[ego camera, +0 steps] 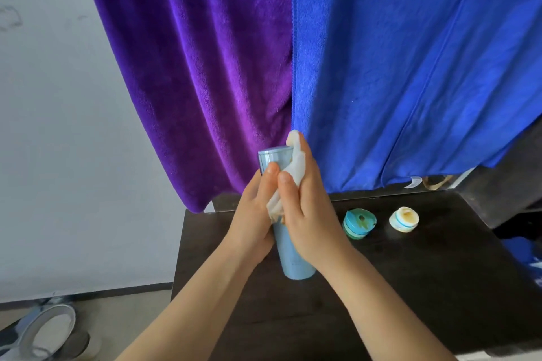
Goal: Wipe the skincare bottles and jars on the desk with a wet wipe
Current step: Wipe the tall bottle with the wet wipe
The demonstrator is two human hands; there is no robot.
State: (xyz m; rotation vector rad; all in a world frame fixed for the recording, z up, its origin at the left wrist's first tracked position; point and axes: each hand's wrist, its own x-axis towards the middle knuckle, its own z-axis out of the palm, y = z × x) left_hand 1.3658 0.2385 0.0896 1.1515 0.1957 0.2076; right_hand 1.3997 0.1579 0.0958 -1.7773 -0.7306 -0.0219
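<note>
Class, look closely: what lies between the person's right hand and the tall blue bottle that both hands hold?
In the head view, a white wet wipe lies between the right hand and the tall blue bottle, pressed against its side.

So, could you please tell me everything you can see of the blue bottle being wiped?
The blue bottle is a tall, pale blue cylinder, glossy like plastic or glass, with a flat-topped translucent cap. It is held above the dark desk, its top leaning away from the camera. The left hand grips its middle from the left; the right hand presses a white wipe, stained brown, against its upper right side. Its middle is hidden by the hands.
</note>
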